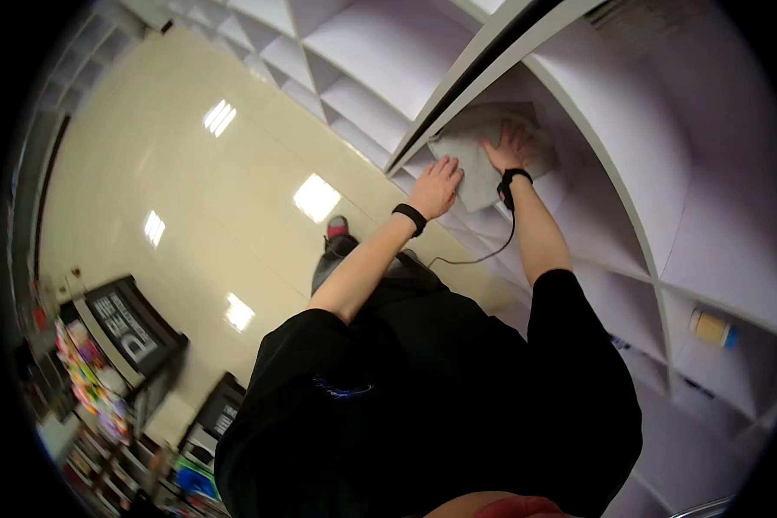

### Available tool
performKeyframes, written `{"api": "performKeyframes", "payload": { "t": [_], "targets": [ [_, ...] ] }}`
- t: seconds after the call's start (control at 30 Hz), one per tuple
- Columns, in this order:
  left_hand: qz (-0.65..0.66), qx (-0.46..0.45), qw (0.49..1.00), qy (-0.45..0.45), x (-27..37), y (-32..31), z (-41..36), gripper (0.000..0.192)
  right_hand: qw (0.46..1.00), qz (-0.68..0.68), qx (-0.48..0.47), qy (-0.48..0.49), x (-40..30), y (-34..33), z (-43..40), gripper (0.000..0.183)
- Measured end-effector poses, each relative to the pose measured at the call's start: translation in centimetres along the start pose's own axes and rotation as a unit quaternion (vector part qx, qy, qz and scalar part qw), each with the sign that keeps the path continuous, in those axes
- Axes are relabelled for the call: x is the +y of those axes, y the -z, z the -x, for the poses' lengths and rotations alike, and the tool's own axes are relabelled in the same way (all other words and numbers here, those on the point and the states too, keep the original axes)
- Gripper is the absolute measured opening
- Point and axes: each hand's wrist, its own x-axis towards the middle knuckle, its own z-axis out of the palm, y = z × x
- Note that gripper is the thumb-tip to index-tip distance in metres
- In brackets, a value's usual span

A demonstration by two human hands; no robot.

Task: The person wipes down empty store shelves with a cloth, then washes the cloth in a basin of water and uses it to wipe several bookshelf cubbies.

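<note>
A light grey cloth [476, 171] lies spread in a compartment of the white shelving unit [628, 188]. Flat on its upper part rests my right hand [513, 150], fingers spread and holding nothing. My left hand [436, 188] is at the cloth's left edge, its fingertips near or touching it; I cannot tell which. Its fingers are extended, with no object gripped. Each wrist wears a black band, and a thin dark cable [472, 261] runs down from the right one. Part of the cloth is hidden under my right hand.
More white cubby shelves [362, 58] run along the wall. A container with a blue end [712, 329] sits in a right-hand compartment. Across the glossy tiled floor [188, 175] at lower left are a dark display stand [126, 327] bearing writing, colourful goods [94, 375] and a second dark stand [223, 411].
</note>
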Motion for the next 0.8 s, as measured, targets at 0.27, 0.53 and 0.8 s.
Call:
{"api": "performKeyframes", "payload": {
  "t": [0.27, 0.53, 0.8],
  "targets": [
    [0.198, 0.130, 0.948, 0.211, 4.1, -2.5, 7.5, 0.038, 0.989, 0.043, -0.014, 0.143, -0.4, 1.2, -10.0, 0.099],
    [0.221, 0.076, 0.926, 0.298, 4.7, -5.7, 12.4, 0.027, 0.996, 0.049, 0.011, 0.076, 0.1, 2.6, -7.2, 0.106],
    [0.251, 0.066, 0.917, 0.303, 3.9, -3.6, 11.5, 0.022, 0.974, -0.079, 0.004, -0.211, 11.4, 2.8, -3.0, 0.101]
  ]
}}
